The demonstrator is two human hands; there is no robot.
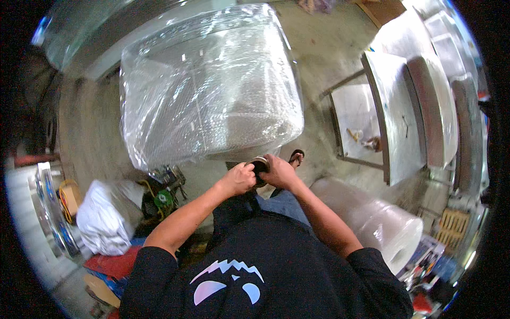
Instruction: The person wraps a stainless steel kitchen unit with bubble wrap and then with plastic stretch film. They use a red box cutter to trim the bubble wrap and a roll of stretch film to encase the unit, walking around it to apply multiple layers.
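Close in front of my body, both hands hold a roll of tape [260, 164], its rim brownish and its middle dark. My left hand [238, 179] grips its left side with bent fingers. The fingers of my right hand [278, 171] close round its right side. Just beyond my hands stands a large boxy item in bubble wrap [212, 90], shiny clear film lying wrinkled over its top. Whether a strip of tape is pulled off the roll cannot be made out.
A big roll of bubble wrap [366, 220] lies at my right. Farther right stand a metal frame [358, 162] and wrapped panels [396, 119]. On my left are a white cloth bundle [103, 220], a green tool [163, 199] and a red surface [111, 263].
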